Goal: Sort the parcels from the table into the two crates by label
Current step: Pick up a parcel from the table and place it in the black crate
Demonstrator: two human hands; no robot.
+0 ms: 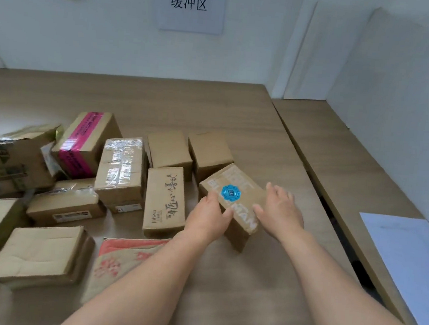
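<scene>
Both hands flank a tilted brown cardboard parcel with round blue sticker [231, 200]: left hand [210, 217] grips its edge, right hand [280, 211] hovers spread; probably light, rigid, best held by opposite sides.

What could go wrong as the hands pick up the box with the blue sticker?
The box with the blue sticker sits tilted, and only the left hand grips it; the right hand is open beside it, so it may slip. Lifting could also bump the plain box right behind. No crates are in view, so the drop will need a turn.
</scene>
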